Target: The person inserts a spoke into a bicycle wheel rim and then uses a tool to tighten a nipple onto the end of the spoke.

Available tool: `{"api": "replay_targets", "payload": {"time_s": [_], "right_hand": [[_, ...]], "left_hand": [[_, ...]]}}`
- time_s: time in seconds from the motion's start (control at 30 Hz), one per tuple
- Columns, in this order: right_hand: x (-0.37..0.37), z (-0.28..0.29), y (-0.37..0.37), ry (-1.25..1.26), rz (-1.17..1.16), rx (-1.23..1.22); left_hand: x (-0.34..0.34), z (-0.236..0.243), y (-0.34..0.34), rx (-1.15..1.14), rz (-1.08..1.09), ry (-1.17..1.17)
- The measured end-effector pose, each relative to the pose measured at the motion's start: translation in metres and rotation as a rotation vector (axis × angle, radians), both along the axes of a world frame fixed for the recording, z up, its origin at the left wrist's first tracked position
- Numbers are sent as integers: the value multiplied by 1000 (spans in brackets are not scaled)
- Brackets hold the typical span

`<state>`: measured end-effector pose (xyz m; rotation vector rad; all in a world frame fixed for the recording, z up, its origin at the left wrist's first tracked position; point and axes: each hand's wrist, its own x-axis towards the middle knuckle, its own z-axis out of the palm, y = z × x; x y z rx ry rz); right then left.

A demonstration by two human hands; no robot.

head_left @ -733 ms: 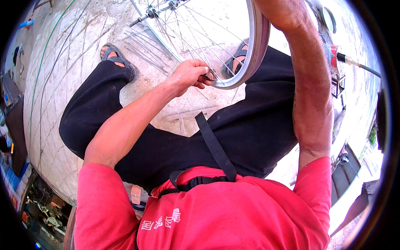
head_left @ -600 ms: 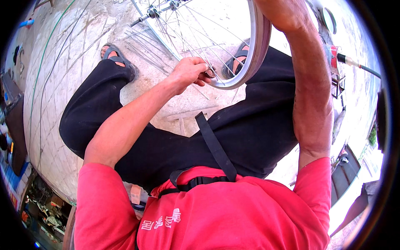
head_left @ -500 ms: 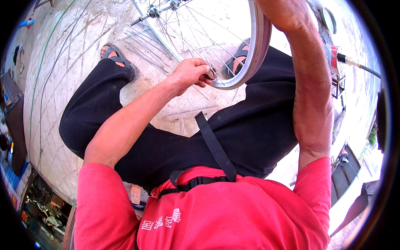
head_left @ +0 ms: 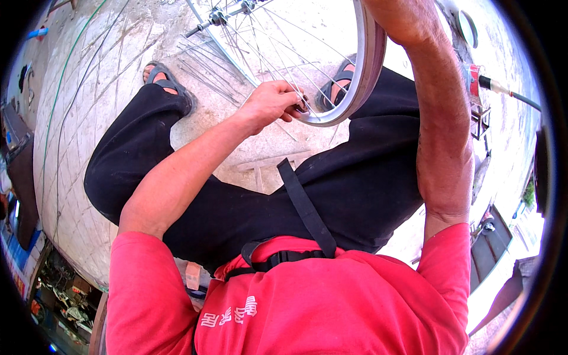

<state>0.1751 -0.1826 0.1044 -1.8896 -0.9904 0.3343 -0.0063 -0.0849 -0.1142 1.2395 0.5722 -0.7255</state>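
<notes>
A silver spoked bicycle wheel (head_left: 344,110) stands tilted between my knees, its hub and axle (head_left: 218,16) near the top edge. With thumb and fingers closed, my left hand (head_left: 273,105) grips a small, dark, round spoke wrench (head_left: 302,105) at a spoke's end, against the inner side of the rim. Much of the wrench is hidden by the fingers. My right hand (head_left: 397,22) is at the wheel's upper right side, cut off by the top edge. Its fingers are out of view, so their hold cannot be seen.
Loose spokes (head_left: 213,80) lie on the concrete floor near my left sandal (head_left: 168,86). A green hose (head_left: 64,74) runs along the left. On the right are a red container (head_left: 474,80) and a black-handled tool (head_left: 492,84). Clutter (head_left: 71,296) fills the lower left.
The fingers of my left hand have shifted slightly, and the wrench has turned a little at the spoke. My right arm and the wheel look almost unmoved.
</notes>
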Motion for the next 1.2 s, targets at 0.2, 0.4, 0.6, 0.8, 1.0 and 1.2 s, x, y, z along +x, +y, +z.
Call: {"api": "replay_targets", "payload": {"time_s": [0.2, 0.4, 0.6, 0.8, 1.0, 1.2], "right_hand": [[0, -5, 2, 7, -6, 39], [1, -5, 2, 11, 8, 54], [1, -1, 7, 4, -45, 8], [-7, 4, 4, 97, -13, 37], [-11, 2, 4, 64, -15, 12], [-15, -5, 6, -141, -69, -8]], "left_hand": [[-2, 5, -4, -24, 90, 80], [-6, 14, -13, -62, 202, 136], [-9, 17, -22, 108, 171, 94], [-9, 11, -22, 136, 121, -5], [-10, 2, -12, -23, 62, -11], [-8, -2, -8, -95, 62, 6]]}}
